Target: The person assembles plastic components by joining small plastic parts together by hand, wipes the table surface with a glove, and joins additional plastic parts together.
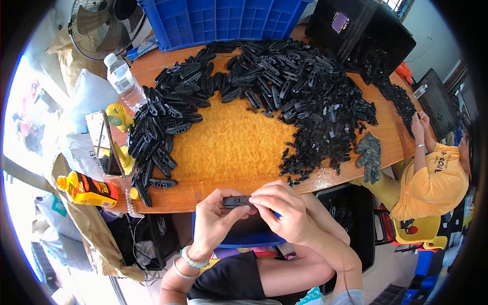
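In front of the table's near edge, my left hand point(217, 219) grips a small, long black plastic part point(235, 202) between thumb and fingers. My right hand point(282, 209) is closed at the part's right end, with thumb and fingertips pressed against it. Whether a smaller piece sits under those fingertips is hidden. Similar long black plastic parts point(175, 94) lie heaped in an arc along the left and far side of the table. To the right, a heap of much smaller black pieces point(325, 134) spreads toward the near edge.
Blue crate point(218, 23) and tipped black bin point(376, 35) stand at the back. Along the left are a water bottle point(124, 81), phone point(104, 137) and yellow bottle point(89, 189). A dark glove point(370, 157) lies right, near a person in yellow point(432, 178) handling black pieces.
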Demonstrator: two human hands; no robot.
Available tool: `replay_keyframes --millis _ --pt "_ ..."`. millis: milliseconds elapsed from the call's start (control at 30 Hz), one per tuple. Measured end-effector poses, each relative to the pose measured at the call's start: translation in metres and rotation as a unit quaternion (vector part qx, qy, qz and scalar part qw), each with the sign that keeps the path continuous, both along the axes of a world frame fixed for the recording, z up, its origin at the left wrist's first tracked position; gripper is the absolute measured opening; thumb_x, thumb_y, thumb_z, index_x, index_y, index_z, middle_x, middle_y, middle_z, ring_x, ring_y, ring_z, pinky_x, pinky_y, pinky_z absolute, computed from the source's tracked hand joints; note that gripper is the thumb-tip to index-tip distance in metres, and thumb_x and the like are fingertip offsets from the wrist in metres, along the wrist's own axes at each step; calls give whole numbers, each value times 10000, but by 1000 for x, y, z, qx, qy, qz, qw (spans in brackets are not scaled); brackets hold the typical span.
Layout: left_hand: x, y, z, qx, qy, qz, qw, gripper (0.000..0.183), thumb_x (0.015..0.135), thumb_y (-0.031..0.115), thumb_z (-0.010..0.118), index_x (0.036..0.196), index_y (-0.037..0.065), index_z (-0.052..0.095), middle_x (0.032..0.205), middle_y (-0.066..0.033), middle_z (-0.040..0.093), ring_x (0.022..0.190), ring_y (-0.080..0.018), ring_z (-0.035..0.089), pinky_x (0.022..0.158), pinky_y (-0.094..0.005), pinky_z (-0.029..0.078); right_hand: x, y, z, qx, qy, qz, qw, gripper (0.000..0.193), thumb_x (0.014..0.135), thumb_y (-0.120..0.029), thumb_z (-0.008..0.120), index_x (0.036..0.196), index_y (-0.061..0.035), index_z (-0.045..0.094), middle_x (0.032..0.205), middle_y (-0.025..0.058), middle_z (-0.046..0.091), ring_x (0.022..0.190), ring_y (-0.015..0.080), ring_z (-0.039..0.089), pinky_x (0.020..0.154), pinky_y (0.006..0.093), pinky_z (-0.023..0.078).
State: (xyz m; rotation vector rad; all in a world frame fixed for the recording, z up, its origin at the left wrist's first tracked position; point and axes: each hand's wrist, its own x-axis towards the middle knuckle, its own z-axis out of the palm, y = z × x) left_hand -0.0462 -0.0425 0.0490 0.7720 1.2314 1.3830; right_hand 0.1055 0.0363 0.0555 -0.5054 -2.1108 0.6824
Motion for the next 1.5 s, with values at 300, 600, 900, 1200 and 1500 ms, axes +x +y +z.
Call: replay_keyframes --millis 300,600,900,1200,1500 --pt "-6 -7 -2 16 1 7 1000 198 833 -28 630 1009 -58 546 859 -107 655 750 -146 661 630 -222 532 0 -1 0 -197 -24 -4 980 277 806 -142 693 1028 8 624 919 126 623 829 276 609 715 340 496" --pt "-27 -21 4 44 164 -104 980 345 858 54 644 1183 1 541 927 -111 665 847 -197 659 720 -298 534 14 -2 2 -265 -114 53 956 197 830 -90 675 989 23 646 817 91 661 683 136 608 588 242 455" --pt "-116 -25 -33 -46 749 106 653 309 671 -63 607 965 -2 536 1085 -152 524 1033 -332 509 898 -426 405 -27 92 -35 -42 -169 -134 976 75 800 -43 602 796 21 642 743 123 589 695 261 588 638 379 463" --pt "-76 -4 -32 3 107 116 987 291 796 -22 657 1076 -64 588 937 -78 651 847 -113 619 758 -238 495 -40 164 -62 194 -216 -264 920 77 736 -2 641 810 -11 625 842 103 550 839 257 523 756 363 420" --pt "-52 6 -31 12 -37 54 998 234 886 6 574 1106 -73 596 975 -133 652 767 -163 645 721 -284 542 -29 37 -4 -448 8 18 894 177 886 27 551 1055 33 602 953 74 624 804 118 601 673 223 476"
